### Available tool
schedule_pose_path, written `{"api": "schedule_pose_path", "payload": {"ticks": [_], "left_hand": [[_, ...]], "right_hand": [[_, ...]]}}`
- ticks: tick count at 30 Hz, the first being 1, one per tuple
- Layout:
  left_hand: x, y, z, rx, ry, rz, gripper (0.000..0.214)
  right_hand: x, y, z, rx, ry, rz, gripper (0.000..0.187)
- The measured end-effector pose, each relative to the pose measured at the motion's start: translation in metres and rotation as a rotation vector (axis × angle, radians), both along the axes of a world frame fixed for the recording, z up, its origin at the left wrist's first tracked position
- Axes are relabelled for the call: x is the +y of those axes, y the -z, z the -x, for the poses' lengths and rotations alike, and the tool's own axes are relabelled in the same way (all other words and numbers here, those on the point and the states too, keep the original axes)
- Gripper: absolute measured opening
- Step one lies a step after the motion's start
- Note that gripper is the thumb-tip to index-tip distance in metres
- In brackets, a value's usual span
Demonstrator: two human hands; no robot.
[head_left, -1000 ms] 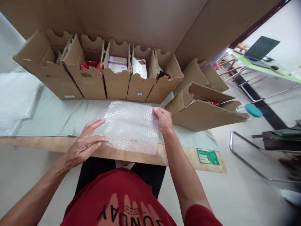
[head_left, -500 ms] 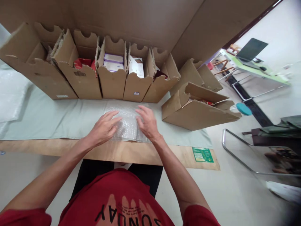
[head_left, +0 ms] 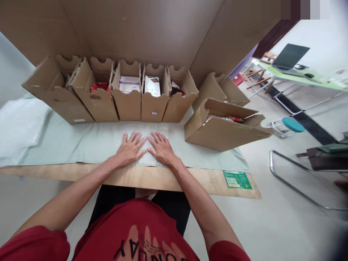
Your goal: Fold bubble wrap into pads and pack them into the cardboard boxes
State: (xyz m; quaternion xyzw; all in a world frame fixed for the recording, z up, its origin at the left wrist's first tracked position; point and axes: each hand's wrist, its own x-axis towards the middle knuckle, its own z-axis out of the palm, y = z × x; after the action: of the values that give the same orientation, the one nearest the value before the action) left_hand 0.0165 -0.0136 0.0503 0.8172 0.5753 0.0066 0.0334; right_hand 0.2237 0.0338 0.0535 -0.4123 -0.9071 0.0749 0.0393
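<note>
Nearest, the pale wooden table edge point(head_left: 203, 180) borders a pale green cloth point(head_left: 81, 145), with sideways room left and right of the clear bubble-wrap sheet point(head_left: 149, 158). Splayed wide, palms down, the left hand point(head_left: 129, 150) and right hand point(head_left: 161, 148) cover much of it. Farther, five upright brown cardboard boxes point(head_left: 129, 107) line up.

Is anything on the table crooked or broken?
Yes: the open brown cardboard box at front right sits sideways, unlike the row of five brown cardboard boxes. Several rims look ragged. The clear bubble wrap under the left hand and right hand looks fine where visible.
</note>
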Motion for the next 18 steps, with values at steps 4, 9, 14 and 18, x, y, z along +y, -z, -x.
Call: {"api": "schedule_pose_path", "payload": {"ticks": [4,9,14,18], "left_hand": [[-0.015,-0.002,-0.006,0.029,-0.042,0.001,0.063],[-0.039,-0.007,-0.015,0.041,-0.110,-0.007,0.061],[-0.062,-0.007,-0.021,0.032,-0.162,-0.029,0.061],[-0.080,-0.008,-0.025,0.021,-0.206,-0.030,0.064]], "right_hand": [[-0.009,-0.001,-0.007,-0.025,-0.035,-0.004,0.060],[-0.015,-0.004,-0.011,-0.038,-0.061,0.008,0.060],[-0.019,-0.002,-0.013,-0.012,-0.079,-0.035,0.058],[-0.027,0.000,-0.018,0.006,-0.087,-0.055,0.056]]}}
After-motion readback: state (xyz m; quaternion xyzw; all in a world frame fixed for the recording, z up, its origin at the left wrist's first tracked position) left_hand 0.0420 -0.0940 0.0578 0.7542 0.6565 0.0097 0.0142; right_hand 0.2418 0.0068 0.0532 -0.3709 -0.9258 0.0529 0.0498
